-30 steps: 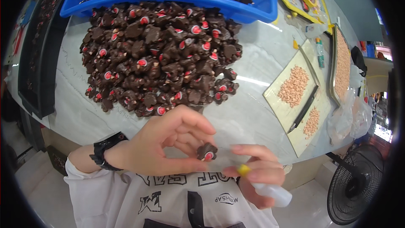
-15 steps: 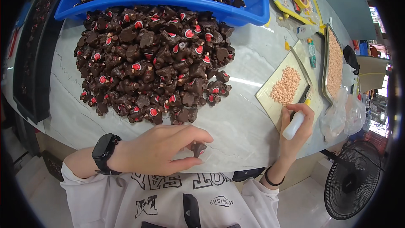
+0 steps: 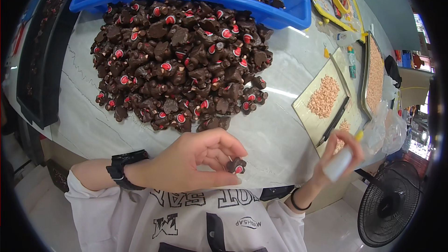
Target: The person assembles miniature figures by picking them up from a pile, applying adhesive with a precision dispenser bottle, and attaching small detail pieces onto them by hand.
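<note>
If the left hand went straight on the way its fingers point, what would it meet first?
Most likely the right hand, holding a white bottle, across the pale tabletop; depth is unclear in this single view, so it might pass above or below it.

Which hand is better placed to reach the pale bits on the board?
Likely the right hand: it's nearer the board and pale bits, though it holds a white bottle. The left hand holds a dark piece, farther off.
</note>
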Tool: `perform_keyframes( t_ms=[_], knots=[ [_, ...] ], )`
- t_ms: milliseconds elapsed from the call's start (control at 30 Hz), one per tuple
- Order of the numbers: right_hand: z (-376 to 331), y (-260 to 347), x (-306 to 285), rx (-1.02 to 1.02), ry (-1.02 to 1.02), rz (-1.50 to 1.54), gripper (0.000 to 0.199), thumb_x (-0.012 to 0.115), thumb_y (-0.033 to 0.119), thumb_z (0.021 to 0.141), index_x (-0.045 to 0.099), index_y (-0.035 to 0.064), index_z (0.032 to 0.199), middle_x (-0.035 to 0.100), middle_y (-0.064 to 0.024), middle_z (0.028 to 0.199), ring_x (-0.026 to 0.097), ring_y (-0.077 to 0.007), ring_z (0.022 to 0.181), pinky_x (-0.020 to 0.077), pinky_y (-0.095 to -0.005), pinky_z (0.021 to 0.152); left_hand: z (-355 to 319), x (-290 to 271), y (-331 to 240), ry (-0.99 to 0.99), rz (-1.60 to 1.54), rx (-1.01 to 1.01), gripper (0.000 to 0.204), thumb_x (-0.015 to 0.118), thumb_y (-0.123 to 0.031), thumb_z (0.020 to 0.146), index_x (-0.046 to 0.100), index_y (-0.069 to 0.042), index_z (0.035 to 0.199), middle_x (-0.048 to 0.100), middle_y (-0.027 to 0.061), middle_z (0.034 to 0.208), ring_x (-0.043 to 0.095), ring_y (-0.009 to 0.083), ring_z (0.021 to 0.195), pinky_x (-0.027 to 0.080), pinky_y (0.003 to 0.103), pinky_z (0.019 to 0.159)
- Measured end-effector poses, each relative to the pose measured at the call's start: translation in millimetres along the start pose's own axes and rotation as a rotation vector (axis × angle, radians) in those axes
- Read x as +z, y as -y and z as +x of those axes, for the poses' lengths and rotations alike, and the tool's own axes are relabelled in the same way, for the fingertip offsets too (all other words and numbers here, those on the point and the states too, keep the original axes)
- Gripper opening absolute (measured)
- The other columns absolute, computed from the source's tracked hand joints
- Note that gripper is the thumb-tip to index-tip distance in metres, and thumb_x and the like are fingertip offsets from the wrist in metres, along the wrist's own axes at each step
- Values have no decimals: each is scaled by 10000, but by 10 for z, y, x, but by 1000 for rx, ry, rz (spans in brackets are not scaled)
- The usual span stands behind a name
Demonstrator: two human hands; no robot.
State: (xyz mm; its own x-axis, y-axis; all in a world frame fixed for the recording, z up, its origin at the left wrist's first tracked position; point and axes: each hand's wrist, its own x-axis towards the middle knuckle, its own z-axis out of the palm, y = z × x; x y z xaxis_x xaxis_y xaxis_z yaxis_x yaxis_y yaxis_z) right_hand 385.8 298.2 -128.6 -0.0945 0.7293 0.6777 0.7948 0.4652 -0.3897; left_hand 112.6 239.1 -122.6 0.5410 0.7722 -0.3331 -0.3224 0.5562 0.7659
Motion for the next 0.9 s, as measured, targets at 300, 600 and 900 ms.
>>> perform_keyframes(
  t_ms=[300, 600, 900],
  knots=[
    [-185, 1018, 81, 299, 529, 1009, 426, 627, -90, 678, 397, 170, 925, 588, -67, 677, 440, -207, 674, 376, -352, 726, -35, -62, -19, 124, -174, -75, 300, 613, 13, 791, 550, 36, 1083, 579, 87, 1006, 576, 109, 896, 477, 219, 768],
    [-215, 968, 121, 435, 615, 1196, 337, 653, -33, 677, 485, 131, 918, 566, -89, 717, 510, -174, 697, 407, -278, 635, -33, -68, -16, 127, -160, -43, 262, 622, -23, 798, 579, 36, 1050, 570, 78, 994, 560, 99, 879, 467, 221, 739],
    [-218, 838, 47, 86, 738, 748, 474, 755, 113, 656, 384, 161, 948, 549, -18, 659, 486, -173, 649, 361, -380, 753, -16, -37, -41, 275, -79, -194, 286, 624, 31, 775, 560, 32, 1054, 573, 91, 994, 572, 115, 870, 487, 239, 765]
  ],
)
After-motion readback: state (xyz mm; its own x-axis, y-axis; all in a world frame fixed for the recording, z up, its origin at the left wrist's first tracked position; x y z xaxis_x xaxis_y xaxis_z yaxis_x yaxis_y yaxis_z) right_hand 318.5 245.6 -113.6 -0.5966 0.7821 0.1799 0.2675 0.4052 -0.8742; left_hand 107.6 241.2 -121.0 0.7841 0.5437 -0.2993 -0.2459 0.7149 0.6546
